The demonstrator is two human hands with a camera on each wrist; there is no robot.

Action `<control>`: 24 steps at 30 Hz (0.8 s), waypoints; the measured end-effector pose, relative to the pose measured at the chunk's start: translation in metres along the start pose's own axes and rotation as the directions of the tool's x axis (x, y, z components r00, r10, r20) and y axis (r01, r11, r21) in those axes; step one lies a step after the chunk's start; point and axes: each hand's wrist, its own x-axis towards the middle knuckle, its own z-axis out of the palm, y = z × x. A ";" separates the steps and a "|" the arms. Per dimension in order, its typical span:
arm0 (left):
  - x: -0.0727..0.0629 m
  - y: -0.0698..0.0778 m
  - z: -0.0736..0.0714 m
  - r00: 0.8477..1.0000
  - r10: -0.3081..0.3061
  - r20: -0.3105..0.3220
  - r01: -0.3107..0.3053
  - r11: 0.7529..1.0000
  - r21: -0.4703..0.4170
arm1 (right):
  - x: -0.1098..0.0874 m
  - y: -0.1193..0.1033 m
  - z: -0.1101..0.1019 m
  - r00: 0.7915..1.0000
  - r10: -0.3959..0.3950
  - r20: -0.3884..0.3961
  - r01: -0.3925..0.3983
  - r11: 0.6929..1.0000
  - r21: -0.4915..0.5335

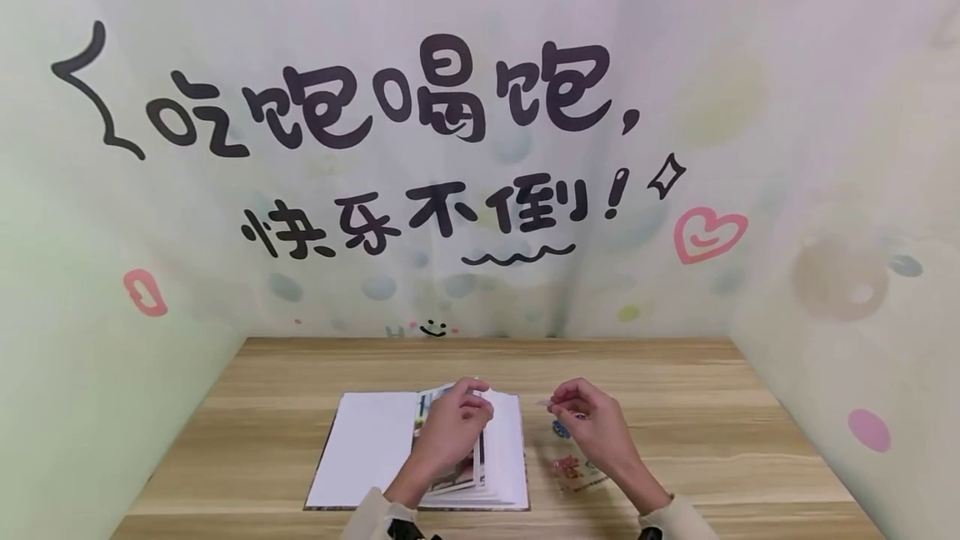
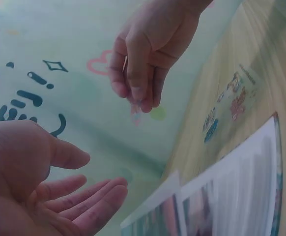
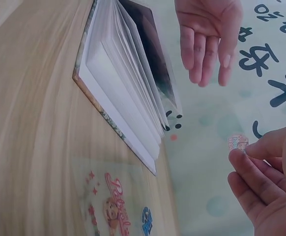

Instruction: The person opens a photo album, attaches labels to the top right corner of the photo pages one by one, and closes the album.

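Observation:
A small pinkish sticker (image 3: 238,142) is pinched between the thumb and fingertip of my right hand (image 1: 598,423), raised right of the open photo album (image 1: 372,447). Above the album's pages is my left hand (image 1: 452,430); its fingers are relaxed and hold nothing, as the left wrist view shows. Photo pages (image 1: 480,452) stand partly lifted beneath that hand, which hides part of them. On the table under my right hand lies a clear sticker sheet (image 3: 114,196) with pink and blue designs, partly covered by that hand in the head view.
The wooden table (image 1: 225,432) reaches back to a printed curtain (image 1: 420,290) with large black characters. Curtain walls also stand at left and right. The album's white inside cover lies flat on the left.

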 end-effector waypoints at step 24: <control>-0.012 -0.036 -0.028 0.996 0.073 -0.060 -0.066 0.992 0.110 | 0.009 0.004 0.023 0.999 -0.038 0.026 0.037 0.998 0.055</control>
